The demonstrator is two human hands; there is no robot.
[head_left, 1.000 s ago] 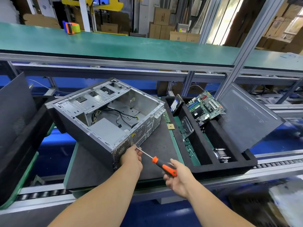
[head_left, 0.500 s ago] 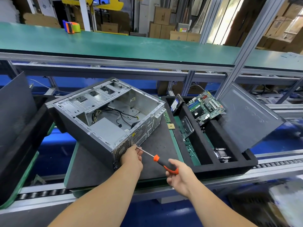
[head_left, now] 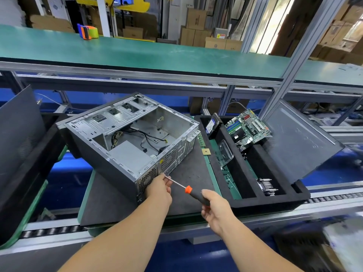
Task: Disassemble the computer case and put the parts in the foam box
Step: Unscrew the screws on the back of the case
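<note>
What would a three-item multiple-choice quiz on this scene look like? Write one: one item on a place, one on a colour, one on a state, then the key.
1. Where is the motherboard?
A. inside the computer case
B. leaning in the far end of the foam box
C. on the upper green shelf

2. What colour is the collar of the screwdriver where shaft meets handle?
A. orange
B. blue
C. white

3. What is the state of the computer case?
A. closed
B. open-sided, with cables inside
C. lying in the foam box

Key: B, the board stands tilted in the foam box, right of the case. A, orange shows just ahead of the right hand, while the left hand pinches the shaft near its tip. B, its interior and black cables are plainly exposed.
</note>
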